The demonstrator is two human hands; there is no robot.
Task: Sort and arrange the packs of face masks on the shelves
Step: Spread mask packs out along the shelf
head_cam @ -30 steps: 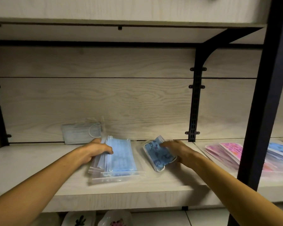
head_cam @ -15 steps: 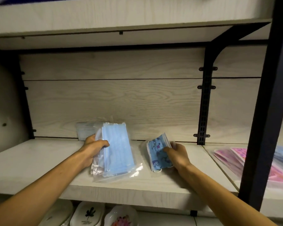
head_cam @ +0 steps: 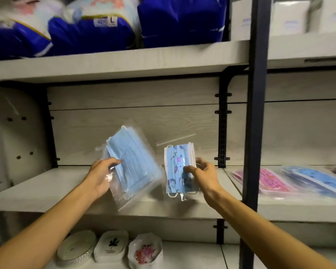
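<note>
Clear plastic wraps both packs the person has up in front of the middle shelf (head_cam: 47,191). The left hand (head_cam: 101,175) grips the pack of plain blue masks (head_cam: 132,164) by its left edge, thumb across the front and fingers behind, so the pack tilts with its top leaning left. The loose plastic of the bag hangs below the hand, over the front edge of the shelf. The right hand (head_cam: 204,177) pinches the pack of patterned blue masks (head_cam: 177,169) on its right side, thumb on the front, the pack standing nearly upright with white ear loops showing at its bottom. The two packs are held side by side, close but not touching, both lifted clear of the board.

Farther right, beyond the dark upright post (head_cam: 257,113), more packs lie flat on the same level: pink patterned packs (head_cam: 268,181) nearer the post and blue patterned packs (head_cam: 314,181) to their right, all a little blurred.

On the upper shelf (head_cam: 124,63) sit bulky dark blue bags (head_cam: 89,33), one with a letter L on its label, and white boxes (head_cam: 291,16) on the right of the post. Down below, on the near low shelf, three small dishes (head_cam: 111,247) stand in a row, two with a printed flower or plant motif.
</note>
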